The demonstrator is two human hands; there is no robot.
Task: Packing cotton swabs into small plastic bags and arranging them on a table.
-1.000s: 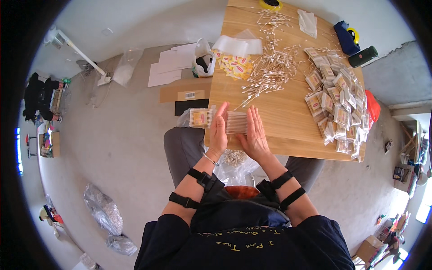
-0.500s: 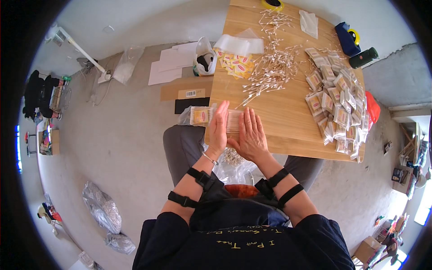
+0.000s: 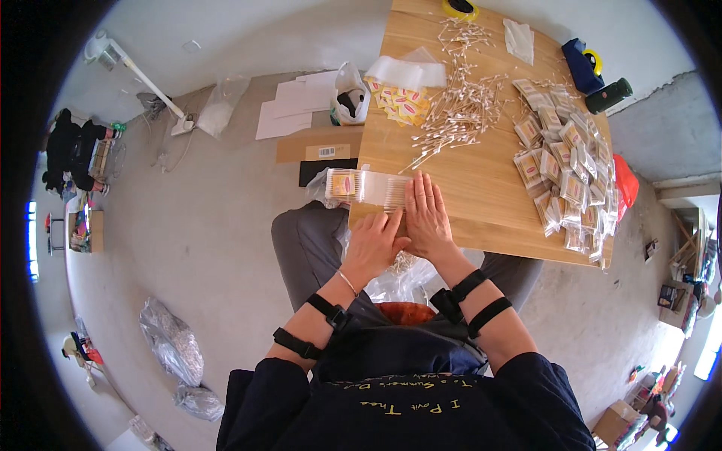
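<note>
A flat row of cotton swabs [image 3: 395, 193] lies side by side near the table's left front corner. Along its right side rests my right hand [image 3: 429, 216], flat with the fingers stretched out. My left hand [image 3: 374, 244] is at the near ends of the swabs, its index finger and thumb apart and touching or close to my right hand; its other fingers are partly bent. Beside the row on the left is a pale, see-through plastic piece [image 3: 374, 188]. A clear pack of swabs with a yellow card [image 3: 344, 184] sits at the table's left edge.
Loose swabs [image 3: 462, 113] and yellow cards [image 3: 398, 103] lie farther back on the wooden table [image 3: 481, 218]. Filled packs [image 3: 560, 161] are heaped on the right. A blue tape dispenser [image 3: 580, 66] and a dark green cylinder [image 3: 609, 96] stand behind them. Below hangs a clear bag [image 3: 391, 282].
My left hand has come away from the left side of the swab row and moved toward me, to its near ends. The right hand stays flat at the right side.
</note>
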